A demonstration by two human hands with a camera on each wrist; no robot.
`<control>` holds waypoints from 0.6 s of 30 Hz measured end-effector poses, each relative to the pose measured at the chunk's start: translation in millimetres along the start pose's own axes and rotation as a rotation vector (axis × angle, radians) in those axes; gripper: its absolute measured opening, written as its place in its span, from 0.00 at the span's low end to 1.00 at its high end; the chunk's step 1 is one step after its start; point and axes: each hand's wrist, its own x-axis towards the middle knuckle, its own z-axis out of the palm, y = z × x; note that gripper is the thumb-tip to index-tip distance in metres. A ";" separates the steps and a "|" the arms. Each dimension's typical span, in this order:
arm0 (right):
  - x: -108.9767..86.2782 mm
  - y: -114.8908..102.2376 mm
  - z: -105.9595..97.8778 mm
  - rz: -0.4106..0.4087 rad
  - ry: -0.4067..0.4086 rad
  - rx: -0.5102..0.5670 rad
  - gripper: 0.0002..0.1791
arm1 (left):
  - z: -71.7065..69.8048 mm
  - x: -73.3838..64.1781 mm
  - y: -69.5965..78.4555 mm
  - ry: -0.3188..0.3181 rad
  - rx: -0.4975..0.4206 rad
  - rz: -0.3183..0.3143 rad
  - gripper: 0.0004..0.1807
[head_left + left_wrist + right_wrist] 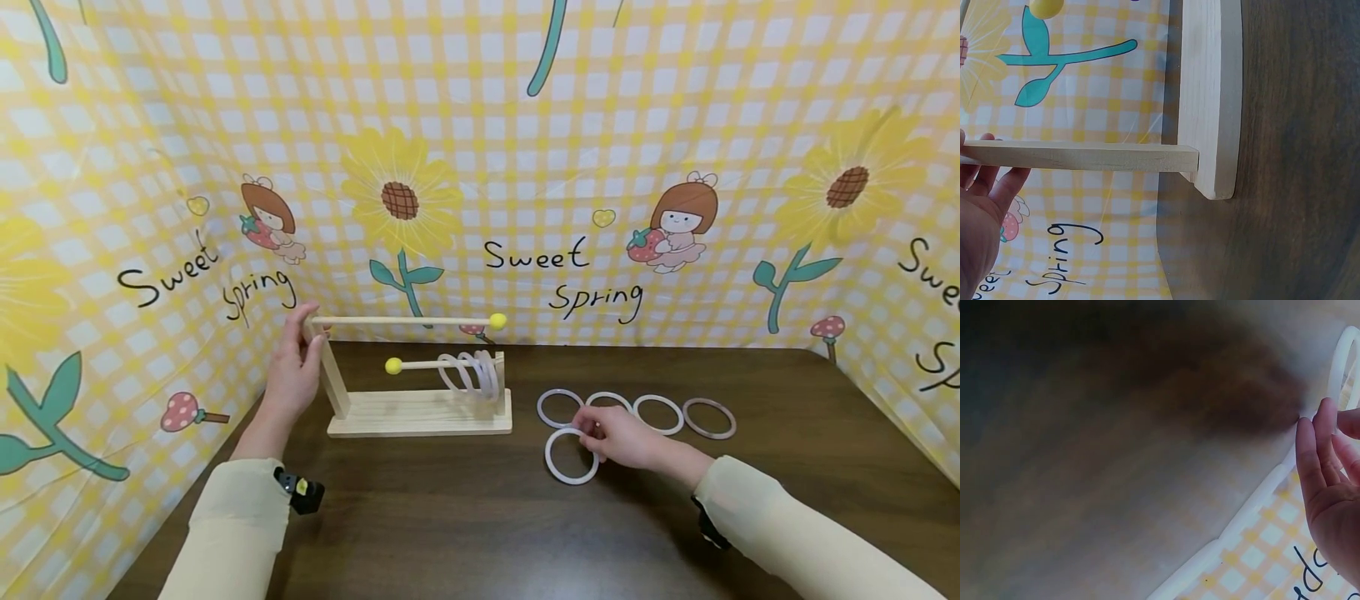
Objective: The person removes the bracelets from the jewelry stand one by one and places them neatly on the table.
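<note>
- The left hand (pixel 292 371) grips the top of the wooden stand's left post (pixel 333 379); the left wrist view adds what the head view hides: fingertips passing behind the post, and the joint at its foot.
- The stand's upper rod (pixel 408 321) runs left to right, its free end, a yellow knob (pixel 498 321), pointing towards the right hand's side.
- Below it, the lower rod (pixel 420 365) carries several pale rings (pixel 491 385); its knobbed end points left, away from that side.
- A white ring (pixel 573 480) lies right of the stand and nearer the viewer, well apart from both rods; the right hand is nearer.
- The right hand (pixel 618 437) pinches this ring's right edge between thumb and fingers; the right wrist view, largely blurred, shows the fingertips against it. I cannot tell whether it is lifted.
- Behind the right hand, four rings (pixel 709 435) form a row.
</note>
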 end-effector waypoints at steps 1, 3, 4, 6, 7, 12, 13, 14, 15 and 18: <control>0.4 0.2 0.4 0.000 -0.002 -0.003 0.06 | 0.0 0.0 0.2 0.002 0.001 0.002 0.24; 1.1 0.6 1.1 -0.001 -0.009 -0.014 0.07 | -0.1 0.0 0.3 0.003 0.001 0.004 0.24; 1.5 1.1 1.6 -0.004 -0.012 -0.023 0.07 | -0.2 0.0 0.2 0.001 0.001 0.003 0.24; 2.0 1.7 2.2 -0.013 -0.014 -0.040 0.07 | -0.3 0.1 -0.2 0.002 -0.001 0.000 0.24; 2.2 2.2 2.5 -0.017 -0.015 -0.046 0.08 | -0.3 0.1 -0.3 -0.001 -0.003 -0.002 0.24; 2.0 3.1 2.9 -0.030 -0.003 -0.090 0.08 | -0.5 0.3 -0.9 -0.016 -0.006 -0.023 0.25; 2.2 3.5 3.3 -0.035 0.003 -0.105 0.08 | -0.6 0.3 -0.9 -0.019 -0.002 -0.025 0.25; 2.3 3.8 3.5 -0.038 0.010 -0.120 0.08 | -0.7 0.4 -0.8 -0.021 0.002 -0.027 0.25; 2.5 4.0 3.9 -0.045 0.017 -0.133 0.08 | -0.8 0.4 -0.8 -0.023 0.005 -0.029 0.25; 3.4 3.3 4.8 -0.070 0.032 -0.161 0.09 | -0.8 0.5 -0.8 -0.024 0.014 -0.028 0.25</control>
